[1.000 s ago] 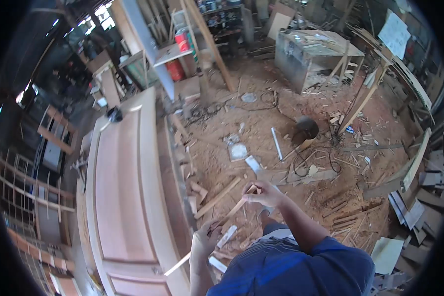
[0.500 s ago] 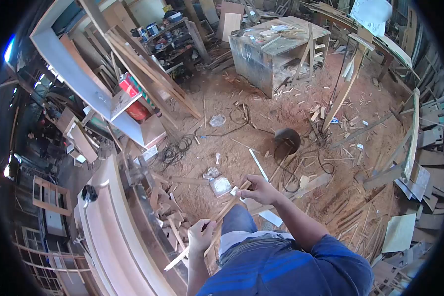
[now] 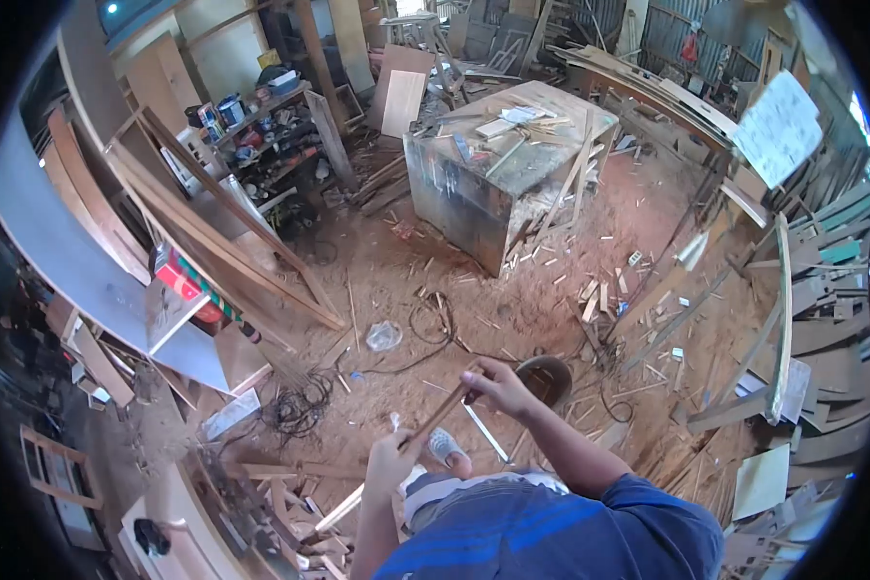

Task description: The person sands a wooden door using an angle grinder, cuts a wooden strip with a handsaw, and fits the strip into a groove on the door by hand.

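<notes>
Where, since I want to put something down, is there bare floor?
Mostly bare dirt floor lies between the stained bench and the dark round container. Crowded: around the cable tangle and atop the bench, where wood pieces lie.

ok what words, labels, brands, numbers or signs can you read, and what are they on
None can be read.
Pale sheet, right: marks too blurred.
Red packaging, left: too blurred.
Containers, upper left: too small.
Held wood strip: no writing visible.
</notes>
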`<control>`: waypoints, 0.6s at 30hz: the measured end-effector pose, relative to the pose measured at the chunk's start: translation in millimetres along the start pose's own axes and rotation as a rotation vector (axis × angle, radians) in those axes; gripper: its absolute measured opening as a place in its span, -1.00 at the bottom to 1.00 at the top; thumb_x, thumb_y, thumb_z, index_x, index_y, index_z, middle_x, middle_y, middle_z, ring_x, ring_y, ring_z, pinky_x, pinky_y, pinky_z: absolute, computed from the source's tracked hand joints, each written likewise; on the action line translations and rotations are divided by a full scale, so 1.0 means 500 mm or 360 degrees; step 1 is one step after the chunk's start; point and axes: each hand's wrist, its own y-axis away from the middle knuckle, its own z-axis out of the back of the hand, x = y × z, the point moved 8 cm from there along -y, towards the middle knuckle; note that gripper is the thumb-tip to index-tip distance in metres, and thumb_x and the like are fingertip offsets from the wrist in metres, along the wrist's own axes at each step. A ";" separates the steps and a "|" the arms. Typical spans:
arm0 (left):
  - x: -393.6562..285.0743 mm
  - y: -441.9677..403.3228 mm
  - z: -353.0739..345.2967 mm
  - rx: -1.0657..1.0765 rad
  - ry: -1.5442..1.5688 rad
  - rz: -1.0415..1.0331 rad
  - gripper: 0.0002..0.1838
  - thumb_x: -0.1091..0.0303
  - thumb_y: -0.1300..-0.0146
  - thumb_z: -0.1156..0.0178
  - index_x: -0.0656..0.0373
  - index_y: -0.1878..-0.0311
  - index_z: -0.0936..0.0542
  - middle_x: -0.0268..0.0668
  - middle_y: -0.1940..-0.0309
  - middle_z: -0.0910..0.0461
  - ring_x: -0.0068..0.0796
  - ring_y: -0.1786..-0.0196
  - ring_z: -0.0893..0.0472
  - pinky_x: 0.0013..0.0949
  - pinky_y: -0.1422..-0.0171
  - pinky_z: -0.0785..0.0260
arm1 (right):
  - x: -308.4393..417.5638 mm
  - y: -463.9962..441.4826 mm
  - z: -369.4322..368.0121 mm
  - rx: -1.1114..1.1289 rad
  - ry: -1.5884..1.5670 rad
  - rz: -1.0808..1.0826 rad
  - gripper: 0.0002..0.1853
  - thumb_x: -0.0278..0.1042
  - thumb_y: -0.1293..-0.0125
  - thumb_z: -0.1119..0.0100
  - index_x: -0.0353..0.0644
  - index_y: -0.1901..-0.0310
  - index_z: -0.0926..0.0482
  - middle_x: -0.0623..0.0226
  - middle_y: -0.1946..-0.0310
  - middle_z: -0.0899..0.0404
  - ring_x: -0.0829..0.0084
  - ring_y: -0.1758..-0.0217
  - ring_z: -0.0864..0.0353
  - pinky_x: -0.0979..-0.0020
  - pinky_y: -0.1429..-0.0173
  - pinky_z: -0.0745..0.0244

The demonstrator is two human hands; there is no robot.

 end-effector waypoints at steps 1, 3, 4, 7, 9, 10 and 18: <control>-0.100 -0.060 0.042 0.0045 -0.0369 -0.0102 -0.69 0.23 -0.48 -0.48 0.36 0.04 -0.82 -0.21 0.44 -0.78 -0.54 0.36 -0.73 -0.38 0.22 -0.56 | 0.012 -0.067 0.014 -0.0007 -0.0061 -0.0014 -0.66 -0.07 -0.71 -0.27 -0.25 0.02 -0.63 0.30 0.23 -0.75 0.44 0.18 -0.85 0.37 0.03 -0.76; -0.152 -0.192 0.098 0.0019 -0.0418 -0.0195 -0.64 0.15 -0.44 -0.49 0.34 0.06 -0.82 -0.06 0.41 -0.78 -0.26 0.36 -0.76 -0.22 0.23 -0.55 | 0.071 -0.184 0.035 0.0015 -0.0074 0.0057 -0.65 -0.07 -0.71 -0.27 -0.27 0.05 -0.63 0.29 0.23 -0.75 0.43 0.18 -0.85 0.35 0.02 -0.76; -0.169 -0.246 0.113 0.0014 -0.0433 -0.0235 -0.62 0.12 -0.42 -0.49 0.33 0.07 -0.82 0.01 0.39 -0.78 -0.12 0.37 -0.78 -0.14 0.23 -0.55 | 0.086 -0.234 0.046 0.0016 -0.0095 0.0117 -0.64 -0.06 -0.71 -0.27 -0.27 0.05 -0.63 0.30 0.24 -0.75 0.44 0.18 -0.84 0.35 0.02 -0.76; -0.202 -0.402 0.141 0.0025 -0.0405 -0.0225 -0.64 0.15 -0.41 -0.51 0.33 0.05 -0.81 -0.03 0.37 -0.80 -0.17 0.33 -0.79 -0.17 0.19 -0.56 | 0.114 -0.383 0.058 0.0008 -0.0131 0.0122 -0.63 -0.06 -0.71 -0.27 -0.28 0.04 -0.64 0.32 0.25 -0.75 0.47 0.20 -0.82 0.36 0.03 -0.75; -0.271 -0.496 0.157 0.0034 -0.0364 -0.0135 -0.65 0.17 -0.44 -0.51 0.33 0.04 -0.80 -0.11 0.36 -0.82 -0.29 0.31 -0.79 -0.20 0.16 -0.59 | 0.106 -0.495 0.071 0.0062 -0.0158 0.0092 -0.63 -0.05 -0.71 -0.27 -0.28 0.03 -0.65 0.33 0.25 -0.75 0.47 0.20 -0.82 0.37 0.03 -0.75; -0.261 -0.554 0.166 0.0005 -0.0380 -0.0148 -0.65 0.16 -0.44 -0.50 0.33 0.03 -0.80 -0.12 0.37 -0.81 -0.32 0.31 -0.78 -0.21 0.16 -0.58 | 0.102 -0.558 0.076 0.0094 -0.0174 0.0081 -0.63 -0.05 -0.71 -0.27 -0.27 0.03 -0.65 0.34 0.25 -0.76 0.48 0.21 -0.82 0.38 0.03 -0.75; -0.172 -0.994 0.242 -0.0335 -0.0323 0.0136 -0.70 0.19 -0.44 -0.51 0.31 0.13 -0.80 -0.20 0.43 -0.77 -0.53 0.37 -0.67 -0.31 0.24 -0.51 | 0.108 -1.122 0.162 0.0330 -0.0194 -0.0001 -0.64 -0.06 -0.70 -0.27 -0.28 0.03 -0.70 0.35 0.28 -0.76 0.50 0.25 -0.78 0.37 0.09 -0.72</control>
